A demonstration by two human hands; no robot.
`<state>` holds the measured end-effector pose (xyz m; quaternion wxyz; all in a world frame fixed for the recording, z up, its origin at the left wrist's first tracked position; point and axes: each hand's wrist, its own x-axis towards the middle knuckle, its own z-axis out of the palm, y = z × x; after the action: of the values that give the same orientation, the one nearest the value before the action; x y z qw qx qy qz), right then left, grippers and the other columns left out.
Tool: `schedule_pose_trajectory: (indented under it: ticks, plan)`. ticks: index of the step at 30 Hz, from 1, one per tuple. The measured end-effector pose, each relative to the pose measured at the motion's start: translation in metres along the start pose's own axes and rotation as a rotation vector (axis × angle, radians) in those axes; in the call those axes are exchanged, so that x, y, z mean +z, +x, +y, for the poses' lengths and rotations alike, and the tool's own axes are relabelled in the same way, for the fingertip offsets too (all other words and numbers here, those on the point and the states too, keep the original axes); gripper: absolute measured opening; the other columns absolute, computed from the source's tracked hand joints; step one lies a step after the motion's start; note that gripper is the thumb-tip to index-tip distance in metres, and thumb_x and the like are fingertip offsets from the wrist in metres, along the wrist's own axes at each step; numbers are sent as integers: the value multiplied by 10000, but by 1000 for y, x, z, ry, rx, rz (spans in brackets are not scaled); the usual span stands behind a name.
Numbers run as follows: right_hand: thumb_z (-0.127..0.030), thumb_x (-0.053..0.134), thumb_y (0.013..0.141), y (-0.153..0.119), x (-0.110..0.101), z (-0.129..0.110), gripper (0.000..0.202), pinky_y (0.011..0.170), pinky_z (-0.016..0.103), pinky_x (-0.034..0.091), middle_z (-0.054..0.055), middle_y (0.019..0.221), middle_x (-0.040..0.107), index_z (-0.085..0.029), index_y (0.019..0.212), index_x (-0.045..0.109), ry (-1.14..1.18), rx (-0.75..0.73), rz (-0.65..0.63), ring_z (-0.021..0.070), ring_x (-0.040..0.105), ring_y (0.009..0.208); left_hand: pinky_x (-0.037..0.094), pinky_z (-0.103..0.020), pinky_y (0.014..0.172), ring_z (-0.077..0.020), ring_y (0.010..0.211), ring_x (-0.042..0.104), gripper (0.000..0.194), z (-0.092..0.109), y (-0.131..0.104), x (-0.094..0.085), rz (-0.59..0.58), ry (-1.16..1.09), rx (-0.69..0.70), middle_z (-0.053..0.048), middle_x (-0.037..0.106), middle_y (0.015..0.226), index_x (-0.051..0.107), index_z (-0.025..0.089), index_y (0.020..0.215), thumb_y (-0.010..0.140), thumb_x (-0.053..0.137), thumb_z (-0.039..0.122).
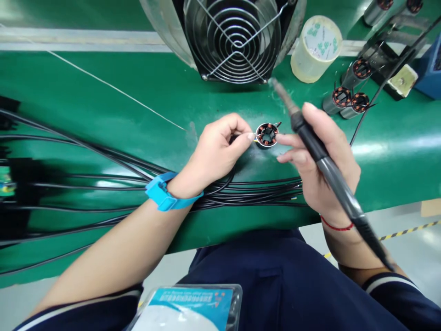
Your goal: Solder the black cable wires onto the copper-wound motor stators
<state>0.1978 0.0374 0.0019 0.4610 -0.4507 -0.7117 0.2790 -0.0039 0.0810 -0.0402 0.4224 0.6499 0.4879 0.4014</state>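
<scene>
My right hand [327, 161] is closed around a soldering iron [322, 158]. Its tip points up and away, near the fan, with a wisp of smoke. Two fingers of that hand reach to the right side of a small motor stator [267, 135], a metal ring with copper windings and black insulation standing on the green bench. At its left side, my left hand [223, 142] pinches the end of a black cable, where thin coloured wires show at the fingertips. Whether those wires touch the stator's terminals I cannot tell. A blue wrist strap [165, 192] circles my left wrist.
A fan with a wire guard [237, 46] stands behind the stator. Several black cables [113, 187] cross the bench [86, 110] in front. To the right are a tape roll [315, 50], more stators [341, 99], a soldering stand with sponge [402, 82] and the iron's cord.
</scene>
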Motion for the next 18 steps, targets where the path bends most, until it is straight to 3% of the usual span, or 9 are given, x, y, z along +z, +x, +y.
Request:
schedule_pose_trajectory:
  ticks: [3, 5, 9, 13, 18]
  plan:
    - [-247, 539, 1034, 10, 5, -4, 331, 937, 350, 636, 14, 1212, 727, -273, 1364, 536, -80, 41, -100, 167, 744, 1057, 416, -257, 597, -120, 626, 515, 103, 0, 0, 1, 9, 6, 9, 20, 577, 680, 583, 189, 757, 860, 594, 197]
    - [-231, 544, 1010, 12, 13, 2, 352, 973, 407, 603, 29, 1152, 735, -262, 1360, 519, -219, -4, -133, 208, 714, 1095, 413, -250, 591, -117, 623, 510, 110, 1, 1, 2, 15, 16, 17, 22, 574, 677, 578, 186, 745, 853, 593, 199]
    - [-280, 507, 999, 5, 31, 22, 374, 1025, 516, 503, 60, 1225, 699, -278, 1372, 485, -417, -91, -95, 290, 601, 1213, 410, -241, 585, -112, 617, 500, 120, 3, 2, 2, 15, 23, 15, 28, 558, 670, 569, 185, 731, 850, 584, 195]
    - [-242, 491, 993, 1, 37, 31, 359, 1015, 470, 458, 37, 1128, 729, -280, 1350, 481, -446, -110, -81, 270, 576, 1194, 408, -242, 589, -114, 624, 501, 117, 3, 2, 2, 8, 20, -11, 26, 559, 672, 566, 186, 731, 846, 580, 204]
    - [-238, 520, 978, 4, 37, 30, 425, 962, 439, 463, 18, 1065, 724, -298, 1389, 430, -393, -173, 68, 245, 598, 1063, 427, -257, 605, -123, 635, 500, 116, 5, -1, 3, 26, -32, -9, 23, 549, 694, 584, 195, 804, 899, 536, 242]
